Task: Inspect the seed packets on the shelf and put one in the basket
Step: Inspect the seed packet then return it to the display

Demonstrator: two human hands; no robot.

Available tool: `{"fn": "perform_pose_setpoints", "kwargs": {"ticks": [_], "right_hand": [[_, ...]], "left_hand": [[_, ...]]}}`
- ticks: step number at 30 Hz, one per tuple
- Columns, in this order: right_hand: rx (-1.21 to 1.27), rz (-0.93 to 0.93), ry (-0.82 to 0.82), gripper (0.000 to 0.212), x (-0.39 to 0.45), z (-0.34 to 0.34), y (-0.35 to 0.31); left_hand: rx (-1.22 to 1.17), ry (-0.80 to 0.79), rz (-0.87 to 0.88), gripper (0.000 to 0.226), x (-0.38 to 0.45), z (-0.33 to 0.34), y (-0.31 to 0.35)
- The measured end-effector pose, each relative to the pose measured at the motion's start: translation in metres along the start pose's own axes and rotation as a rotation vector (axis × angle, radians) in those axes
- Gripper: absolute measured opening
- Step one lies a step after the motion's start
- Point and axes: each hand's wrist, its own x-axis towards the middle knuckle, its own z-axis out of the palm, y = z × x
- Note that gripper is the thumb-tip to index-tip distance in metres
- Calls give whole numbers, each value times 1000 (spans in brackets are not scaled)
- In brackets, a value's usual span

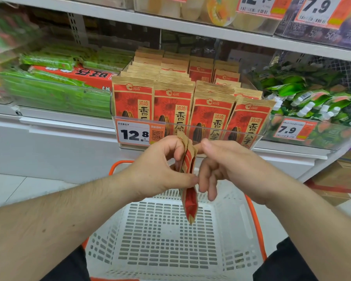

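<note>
I have one seed packet [187, 179] pinched edge-on between both hands at the centre of the frame, its lower end hanging down over the white basket [170, 230] in the lower middle. My left hand [160, 169] has its grip closed on the packet's left side, thumb and fingers clamped on it; my right hand [221, 165] grasps it near the top with thumb and forefinger, the other fingers curled loose just beside it. The remaining packets [188, 110] stand in rows in the clear shelf bin at centre, above the 12.8 price tag [133, 133].

I judge the inspecting is nearly over and the placing step is at hand: the packet is already above the basket, which looks empty. Next I need to lower it and release both grips so it drops flat inside, clear of the orange rim [255, 220].
</note>
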Motion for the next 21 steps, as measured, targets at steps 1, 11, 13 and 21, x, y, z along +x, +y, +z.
{"fn": "perform_pose_setpoints", "kwargs": {"ticks": [1, 11, 13, 21], "right_hand": [[25, 2, 14, 45, 1, 3, 1], [115, 62, 26, 17, 8, 1, 7], [109, 74, 45, 25, 10, -1, 10], [92, 140, 95, 37, 11, -2, 11]], "left_hand": [[37, 10, 24, 43, 0, 0, 0], [376, -57, 225, 45, -3, 1, -4], [403, -79, 247, 45, -3, 1, -6], [472, -91, 231, 48, -5, 5, -9]]}}
